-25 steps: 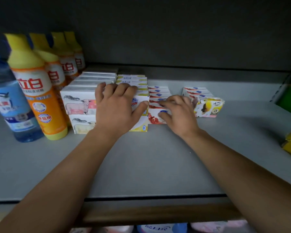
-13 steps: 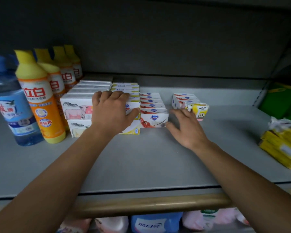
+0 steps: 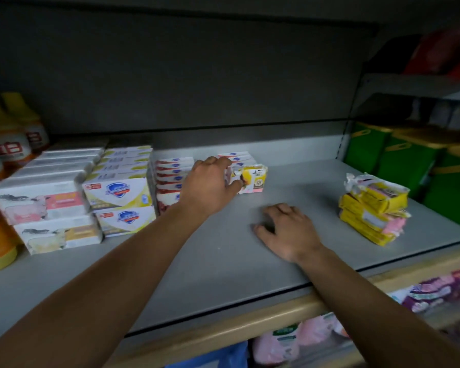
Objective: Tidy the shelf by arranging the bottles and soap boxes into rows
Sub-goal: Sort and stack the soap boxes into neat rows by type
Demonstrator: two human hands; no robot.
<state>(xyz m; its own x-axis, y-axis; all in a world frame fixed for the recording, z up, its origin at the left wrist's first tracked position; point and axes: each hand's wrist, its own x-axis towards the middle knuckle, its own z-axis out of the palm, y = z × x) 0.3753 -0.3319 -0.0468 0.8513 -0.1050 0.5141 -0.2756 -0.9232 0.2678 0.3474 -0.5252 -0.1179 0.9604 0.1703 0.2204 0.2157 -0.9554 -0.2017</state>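
1. Shelf (image 3: pixel 223 261) in view, grey and flat, and the landmark here is the yellow-and-white soap box (image 3: pixel 255 179) standing near the middle of it.
2. Left hand (image 3: pixel 210 187) is right on that box, fingers and thumb curled round its left end, gripping it.
3. Right hand (image 3: pixel 287 232) lies nearer the front edge than the box and a little to its right, palm down, fingers relaxed on the shelf, holding nothing.
4. Just behind the gripped box, a short row of white soap boxes (image 3: pixel 237 158) runs toward the back wall.
5. Left of the box, partly behind the left hand, a row of red-and-white soap boxes (image 3: pixel 170 176); further left, blue-shield boxes (image 3: pixel 120 195) stacked two high.
6. Further left again, sheep-printed boxes (image 3: pixel 43 208), also two high.
7. Beyond those, at the far left edge, orange bottles with yellow caps (image 3: pixel 11 144), partly cut off by the frame.
8. Well to the right of the box, a loose pile of yellow packets (image 3: pixel 375 208), one torn open on top.
9. Past the pile, green cartons (image 3: pixel 398 160) on the neighbouring shelf.
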